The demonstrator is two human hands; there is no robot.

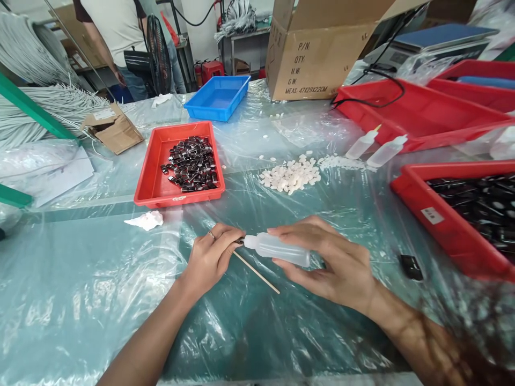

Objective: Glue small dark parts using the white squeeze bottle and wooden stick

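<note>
In my right hand (328,257) is a translucent squeeze bottle (281,249), lying nearly level with its tip pointing left. My left hand (213,257) pinches a small dark part (240,241), mostly hidden by the fingers, and the bottle's tip meets it. A thin wooden stick (257,273) slants down to the right from under the left fingers; whether those fingers grip it I cannot tell. Beyond the hands lies a pile of small white pieces (290,176). A red tray (181,199) of small black shiny parts (193,163) stands further left.
On the right are a red bin (418,214) of black parts and one loose black piece (410,267). Two more squeeze bottles (376,147) lean on a red tray (386,107). Behind are a blue tray (219,96), a cardboard box (314,59) and a standing person (112,37). Crumpled tissue (147,220) lies left.
</note>
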